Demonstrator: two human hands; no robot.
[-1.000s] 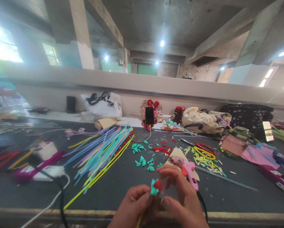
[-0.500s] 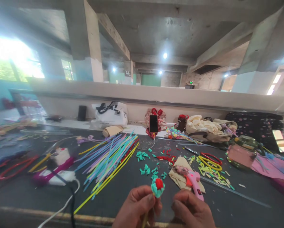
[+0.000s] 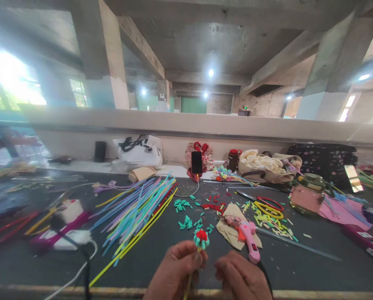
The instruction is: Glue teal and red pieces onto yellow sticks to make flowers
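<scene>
My left hand [image 3: 177, 268] is closed in a pinch on the stem of a small pipe-cleaner flower [image 3: 201, 241], upright, with teal petals around a red centre. A pale yellow stem runs down below the fingers. Just right of the flower, apart from it, my right hand [image 3: 242, 273] has its fingers curled together; anything between the fingertips is hidden. Beyond it a pink glue gun [image 3: 249, 238] lies with its nozzle on a piece of beige paper [image 3: 226, 236]. Short teal pieces [image 3: 186, 223] and red pieces [image 3: 214, 206] are scattered past the flower.
Long pipe cleaners [image 3: 139, 212] lie in a bundle on the left. Scissors [image 3: 269, 204], yellow and pale cut pieces [image 3: 272, 223] and a jar [image 3: 307, 196] stand right. A phone [image 3: 197, 161] leans upright at the back. A power strip [image 3: 64, 233] with cords sits left.
The flower has tilted in my left hand, showing more of its side and stem. My right hand has come slightly lower and stays apart from it. The whole view has shifted a little.
</scene>
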